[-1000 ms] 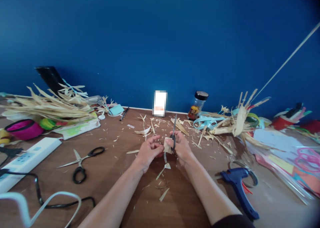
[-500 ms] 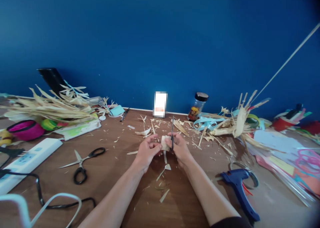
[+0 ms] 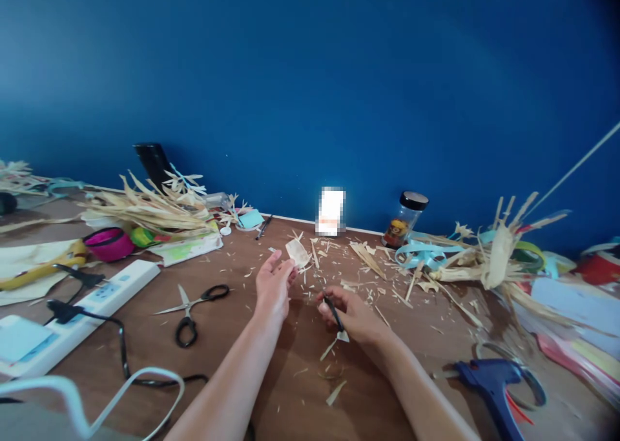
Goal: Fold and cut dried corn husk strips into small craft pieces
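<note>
My left hand (image 3: 274, 285) pinches a small pale piece of dried husk (image 3: 297, 252) between thumb and fingers, holding it up above the brown table. Lower and to the right, my right hand (image 3: 352, 313) is closed around a pair of scissors, whose black handle (image 3: 333, 310) shows across the fingers; the blades are hard to make out. Husk scraps (image 3: 367, 259) lie scattered beyond both hands. Near the right hand's underside is a small cut strip (image 3: 329, 350). A second pair of scissors (image 3: 188, 308) lies with its blades apart, left of my left forearm.
At left are a white power strip (image 3: 92, 308) with black plugs, a magenta pouch (image 3: 109, 244) and a husk bundle (image 3: 155, 212). A bright blurred screen (image 3: 330, 212) and a black-lidded jar (image 3: 405, 218) stand by the blue wall. A blue glue gun (image 3: 489, 376) lies at right.
My hands have separated: the left has lifted the husk piece up and left, while the right has drawn the scissors down, away from it. The view has shifted left.
</note>
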Demonstrator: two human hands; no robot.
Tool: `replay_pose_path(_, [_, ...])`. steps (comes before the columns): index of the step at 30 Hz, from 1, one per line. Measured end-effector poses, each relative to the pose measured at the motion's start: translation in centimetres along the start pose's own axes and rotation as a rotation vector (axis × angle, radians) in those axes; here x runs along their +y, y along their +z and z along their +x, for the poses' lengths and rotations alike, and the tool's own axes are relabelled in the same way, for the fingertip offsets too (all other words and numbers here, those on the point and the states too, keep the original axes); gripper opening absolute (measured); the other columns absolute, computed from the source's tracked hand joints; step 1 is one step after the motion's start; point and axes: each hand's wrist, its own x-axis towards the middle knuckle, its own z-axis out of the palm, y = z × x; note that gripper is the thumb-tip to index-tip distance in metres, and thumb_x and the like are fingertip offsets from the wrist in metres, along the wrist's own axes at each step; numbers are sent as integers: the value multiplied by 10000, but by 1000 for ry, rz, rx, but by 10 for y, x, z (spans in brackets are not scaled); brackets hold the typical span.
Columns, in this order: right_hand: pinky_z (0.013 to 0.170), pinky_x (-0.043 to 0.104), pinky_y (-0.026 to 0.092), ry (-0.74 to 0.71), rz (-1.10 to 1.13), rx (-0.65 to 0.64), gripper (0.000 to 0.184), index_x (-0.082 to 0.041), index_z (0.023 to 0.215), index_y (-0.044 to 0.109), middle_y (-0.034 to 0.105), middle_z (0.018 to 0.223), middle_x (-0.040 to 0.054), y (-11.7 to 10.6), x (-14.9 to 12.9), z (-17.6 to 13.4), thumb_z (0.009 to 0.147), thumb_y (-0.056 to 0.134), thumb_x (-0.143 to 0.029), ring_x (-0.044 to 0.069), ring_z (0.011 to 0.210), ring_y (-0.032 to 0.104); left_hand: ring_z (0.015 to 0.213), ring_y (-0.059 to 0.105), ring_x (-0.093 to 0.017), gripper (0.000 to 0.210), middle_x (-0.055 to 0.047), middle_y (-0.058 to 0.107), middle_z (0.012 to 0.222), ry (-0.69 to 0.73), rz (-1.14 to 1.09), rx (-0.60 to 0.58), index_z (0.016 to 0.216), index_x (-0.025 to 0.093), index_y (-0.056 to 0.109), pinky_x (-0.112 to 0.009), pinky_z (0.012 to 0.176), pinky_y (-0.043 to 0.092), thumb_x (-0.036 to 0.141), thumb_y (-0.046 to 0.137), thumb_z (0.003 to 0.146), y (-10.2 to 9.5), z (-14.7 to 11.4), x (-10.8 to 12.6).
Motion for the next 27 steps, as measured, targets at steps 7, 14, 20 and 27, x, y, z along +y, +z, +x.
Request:
replay_pose_path(7, [486, 210, 382, -28, -112, -62, 240, -201, 877, 611, 513, 556, -35, 2, 5, -1, 714, 602, -377, 98, 491, 461, 486, 546, -49, 559, 35, 598, 603, 3, 0, -70, 1138, 115, 450, -169, 522, 435, 78, 655, 619, 3, -9, -8])
replay_pose_path(14, [466, 192, 375, 6, 23, -78, 316, -168, 905, 593, 546, 563, -24, -1, 0, 1, 728, 584, -429, 94, 490, 489, 487, 544, -54, 544, 47, 584, 581, -15, 15, -97, 1114, 126, 465, -180, 530, 441, 112, 677, 613, 5, -14, -19])
replay_pose_path(20, [454, 188, 370, 28, 18, -71, 368, -158, 939, 593, 541, 561, -26, -1, 0, 1, 724, 586, -457, 89, 472, 495, 483, 537, -53, 515, 56, 567, 569, -19, 17, -92, 1098, 134, 481, -176, 521, 436, 120, 673, 621, 5, -14, -19])
replay_pose_path(27, [460, 187, 373, 37, -3, -61, 335, -174, 932, 599, 547, 558, -32, -1, 2, 2, 737, 573, -446, 88, 475, 497, 487, 540, -58, 523, 55, 571, 562, -21, 11, -94, 1092, 127, 484, -184, 532, 440, 112, 682, 608, 6, -15, -20])
